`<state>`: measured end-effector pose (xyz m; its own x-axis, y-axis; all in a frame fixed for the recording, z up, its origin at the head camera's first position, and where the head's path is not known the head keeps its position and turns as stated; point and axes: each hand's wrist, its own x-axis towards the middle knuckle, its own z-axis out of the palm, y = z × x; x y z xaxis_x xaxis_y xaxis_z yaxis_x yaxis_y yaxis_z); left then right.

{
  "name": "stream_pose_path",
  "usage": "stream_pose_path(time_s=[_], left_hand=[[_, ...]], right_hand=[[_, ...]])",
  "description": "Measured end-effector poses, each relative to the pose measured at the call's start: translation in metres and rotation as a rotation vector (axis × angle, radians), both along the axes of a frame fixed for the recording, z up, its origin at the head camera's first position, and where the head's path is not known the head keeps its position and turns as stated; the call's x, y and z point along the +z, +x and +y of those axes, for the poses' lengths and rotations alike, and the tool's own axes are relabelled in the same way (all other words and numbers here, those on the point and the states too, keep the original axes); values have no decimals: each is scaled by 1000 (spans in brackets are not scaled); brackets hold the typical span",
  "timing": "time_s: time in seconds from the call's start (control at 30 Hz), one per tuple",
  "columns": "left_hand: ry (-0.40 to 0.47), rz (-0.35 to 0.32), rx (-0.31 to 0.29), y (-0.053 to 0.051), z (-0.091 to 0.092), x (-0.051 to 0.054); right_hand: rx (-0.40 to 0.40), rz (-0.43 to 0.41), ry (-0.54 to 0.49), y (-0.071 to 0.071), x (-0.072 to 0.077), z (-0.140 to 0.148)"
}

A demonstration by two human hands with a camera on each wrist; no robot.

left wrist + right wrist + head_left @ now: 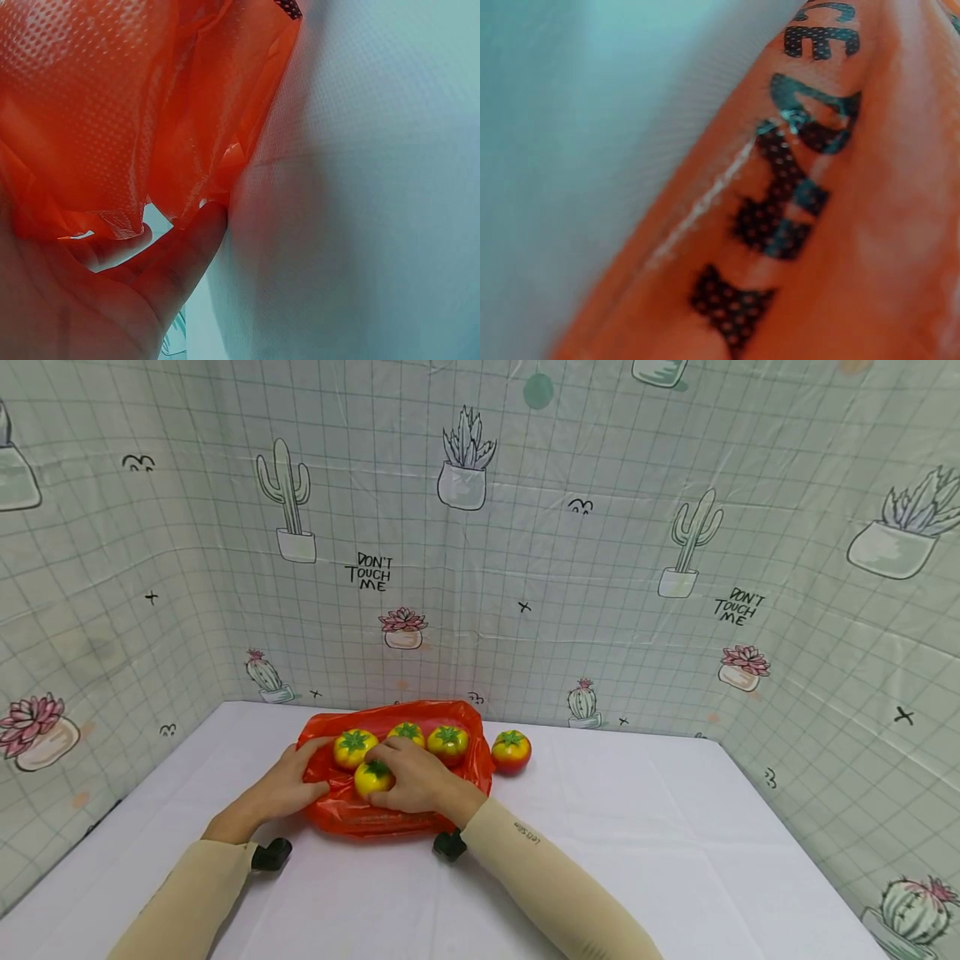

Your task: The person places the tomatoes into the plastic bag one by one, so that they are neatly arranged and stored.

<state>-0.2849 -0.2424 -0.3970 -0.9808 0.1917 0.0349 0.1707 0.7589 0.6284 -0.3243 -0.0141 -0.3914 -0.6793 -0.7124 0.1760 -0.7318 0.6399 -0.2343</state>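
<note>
A red plastic bag (352, 818) lies spread on the table with its mouth facing up. Inside it sit several yellow-and-red tomatoes with green leafy tops, such as the left-hand tomato (351, 750). My right hand (420, 774) reaches over the bag and grips the front tomato (372, 783) between thumb and fingers. Along the bag's left side, my left hand (288, 783) rests with thumb and fingers spread apart. In the left wrist view, my left hand (97, 300) touches the bag's crinkled red film (82, 135). Only printed red film (727, 217) and pale cloth show in the right wrist view.
Another tomato (511, 753) stands on the white table (615, 835), just right of the bag. Walls of patterned cloth (525, 552) rise behind the table and on both sides. Dark wrist cameras (272, 855) sit under the sleeves.
</note>
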Motion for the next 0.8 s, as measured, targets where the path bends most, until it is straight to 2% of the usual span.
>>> stream_pose_path(time_s=[0.4, 0.8], left_hand=[[7, -15, 8, 1, 1, 0], [3, -8, -1, 2, 1, 2]], right_hand=[[2, -18, -21, 0, 5, 2], [6, -38, -85, 6, 21, 6]])
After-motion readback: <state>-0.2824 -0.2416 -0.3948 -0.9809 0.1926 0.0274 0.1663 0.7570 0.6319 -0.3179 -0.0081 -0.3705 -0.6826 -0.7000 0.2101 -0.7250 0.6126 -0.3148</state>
